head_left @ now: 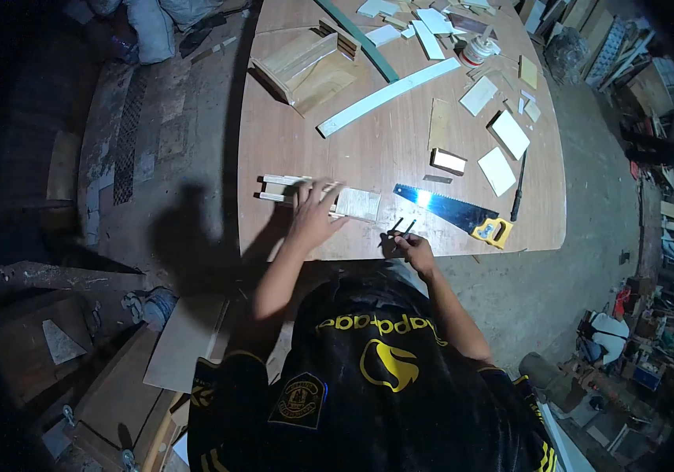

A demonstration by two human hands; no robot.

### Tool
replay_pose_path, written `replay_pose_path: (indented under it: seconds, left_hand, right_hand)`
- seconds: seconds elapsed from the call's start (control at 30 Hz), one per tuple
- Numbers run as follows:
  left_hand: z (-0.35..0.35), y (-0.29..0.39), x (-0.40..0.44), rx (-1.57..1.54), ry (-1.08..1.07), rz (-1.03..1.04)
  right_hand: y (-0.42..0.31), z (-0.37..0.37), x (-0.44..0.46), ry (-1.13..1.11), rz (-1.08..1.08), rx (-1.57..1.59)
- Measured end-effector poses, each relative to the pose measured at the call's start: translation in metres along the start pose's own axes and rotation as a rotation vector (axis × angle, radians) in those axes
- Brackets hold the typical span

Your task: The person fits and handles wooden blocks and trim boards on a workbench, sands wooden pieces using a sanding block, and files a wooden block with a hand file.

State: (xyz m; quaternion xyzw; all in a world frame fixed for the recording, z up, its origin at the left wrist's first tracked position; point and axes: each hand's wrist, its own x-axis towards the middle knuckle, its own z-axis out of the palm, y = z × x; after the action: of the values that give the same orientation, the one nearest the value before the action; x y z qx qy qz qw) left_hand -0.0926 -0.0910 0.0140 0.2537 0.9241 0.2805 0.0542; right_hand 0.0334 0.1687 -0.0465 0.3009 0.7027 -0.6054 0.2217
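My left hand (313,215) lies with its fingers apart across a small wooden frame (274,189) near the table's front left. A flat pale wood piece (359,204) forms the frame's right end. Beside that end, at the table's front edge, my right hand (416,252) has its fingers closed round a thin dark tool (406,229), whose exact kind I cannot make out. Right of the hands lies a handsaw (447,208) with a yellow handle. Above the saw are a small wooden block (449,161) and a thin grey strip (437,179).
A wooden box-like piece (309,71) stands at the table's back left. A long pale strip (388,97) and a green strip (360,43) lie beside it. A white container (478,52), wood offcuts (497,171) and a dark rod (519,189) are on the right.
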Motion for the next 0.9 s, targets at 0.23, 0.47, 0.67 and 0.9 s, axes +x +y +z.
replay_pose_path:
  seconds: [0.23, 0.47, 0.67, 0.9]
  left_hand:
    - [0.028, -0.043, 0.013, 0.322, -0.191, 0.030]
    - [0.023, -0.034, 0.011, 0.304, -0.103, -0.035]
    - [0.036, -0.026, 0.002, 0.289, -0.031, -0.327]
    - [0.049, -0.022, -0.002, 0.267, -0.069, -0.459]
  right_hand:
    - [0.011, -0.005, 0.010, 0.013, -0.080, 0.028]
    - [0.016, -0.025, -0.003, 0.057, 0.028, 0.108]
    - [0.011, -0.032, -0.007, 0.086, 0.017, 0.040]
    - [0.022, -0.040, 0.013, 0.147, -0.156, -0.076]
